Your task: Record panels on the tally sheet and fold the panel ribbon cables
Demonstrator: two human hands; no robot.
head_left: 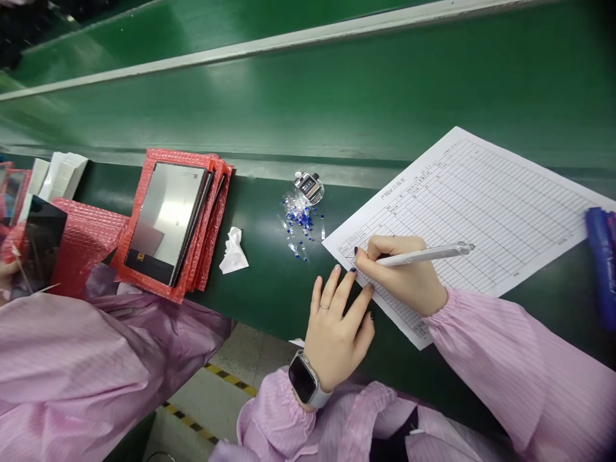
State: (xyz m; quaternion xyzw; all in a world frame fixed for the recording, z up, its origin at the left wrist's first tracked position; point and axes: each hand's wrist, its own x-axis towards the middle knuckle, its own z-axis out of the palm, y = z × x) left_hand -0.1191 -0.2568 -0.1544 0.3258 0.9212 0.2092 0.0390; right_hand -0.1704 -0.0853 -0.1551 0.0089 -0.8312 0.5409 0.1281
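My right hand (404, 269) grips a white pen (426, 253), its writing end down at the left part of a printed form (462, 205). The form is a gridded sheet lying askew on the green bench. My left hand (339, 321) lies flat with fingers spread, fingertips at the form's lower left edge; it holds nothing. A ring and a smartwatch (308, 380) are on that hand and wrist. Beyond my left hand lie a small pile of clear strips with blue ends (301, 218) and a metal tally counter (308, 187).
A crumpled white tissue (234, 251) lies left of the strips. Further left are stacked flat screens (166, 218) on red bubble-wrap sleeves (205, 256). A co-worker's pink sleeve (72, 366) is at the left, near a dark panel (45, 240). Blue markers (599, 263) lie at the right edge.
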